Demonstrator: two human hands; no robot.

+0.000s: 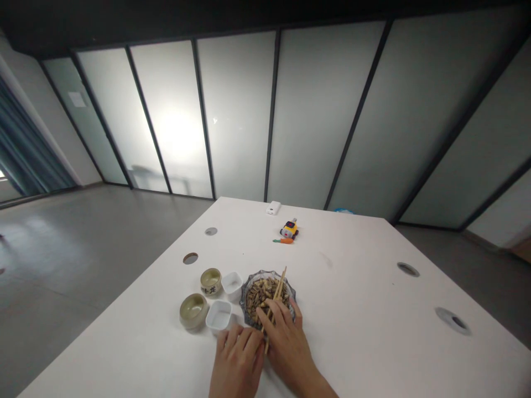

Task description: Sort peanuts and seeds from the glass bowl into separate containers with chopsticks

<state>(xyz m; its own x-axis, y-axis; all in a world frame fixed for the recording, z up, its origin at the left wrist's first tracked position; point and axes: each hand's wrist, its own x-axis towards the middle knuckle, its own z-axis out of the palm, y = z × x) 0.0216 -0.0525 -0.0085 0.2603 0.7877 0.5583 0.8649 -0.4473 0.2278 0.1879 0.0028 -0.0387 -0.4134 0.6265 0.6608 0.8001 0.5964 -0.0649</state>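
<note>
So, starting on the left of this white surface (352, 309): there's a hole (190, 258) just inside the left edge, with a grey ring (211, 231) near that same edge but closer to the far left corner. Moving in from the left edge, on the near part, you get two green bowls, the plain one (193, 310) and, farther from the near edge, the lettered one (211, 282) with black writing on its side. Just right of those sit two white dishes, a near one (219, 317) and a far one (232, 286). Left hand (236, 356) is in front of the near dish, toward the near edge, fingers bent and close together, fingertips right by the low end of the chopsticks (280, 286); can't tell if it's actually gripping them. Next is the glass bowl (244, 309), on the near part of the surface, with loads of brown bits (256, 296) inside. Small white box (273, 208) sits by the far edge. Right hand (288, 331) reaches over the glass bowl, fingers bent around the chopsticks, which slant across it. Orange screwdriver (286, 241) and toy car (289, 229) sit nearer the far edge. Two more rings, far (409, 269) and near (453, 321), line the right edge.
</note>
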